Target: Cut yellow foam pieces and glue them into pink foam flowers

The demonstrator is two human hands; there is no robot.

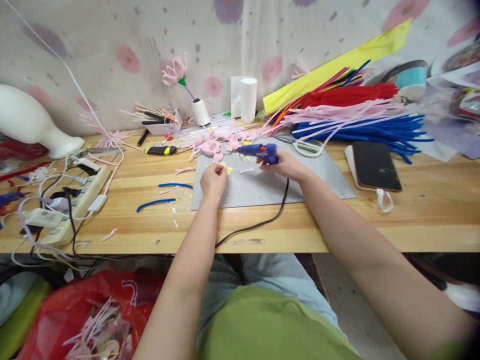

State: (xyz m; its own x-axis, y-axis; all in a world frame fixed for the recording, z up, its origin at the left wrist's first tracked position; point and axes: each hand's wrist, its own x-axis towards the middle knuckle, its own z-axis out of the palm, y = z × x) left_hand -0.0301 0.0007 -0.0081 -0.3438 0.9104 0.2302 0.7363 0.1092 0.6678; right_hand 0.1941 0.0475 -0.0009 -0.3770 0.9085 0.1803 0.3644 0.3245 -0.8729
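My right hand [279, 165] is wrapped round a blue hot glue gun [258, 151], its nozzle pointing left over the grey cutting mat [318, 182]. A black cord [258, 225] runs from the gun toward the table's front edge. My left hand [213, 180] is closed in a pinch at the mat's left side. What it pinches is too small to make out; a pink fuzzy petal [218, 157] shows just beyond the fingertips. Several pink pipe-cleaner petals [210, 145] lie behind it. Small yellow scraps [229, 170] are beside the fingers.
Bundles of blue [348, 131] and red pipe cleaners [352, 95] lie back right, near scissors [309, 147] and a black power bank [377, 165]. A utility knife [160, 150], finished pink flower [176, 72] and crowded power strip [80, 205] stand left. Blue stems [155, 204] lie nearer.
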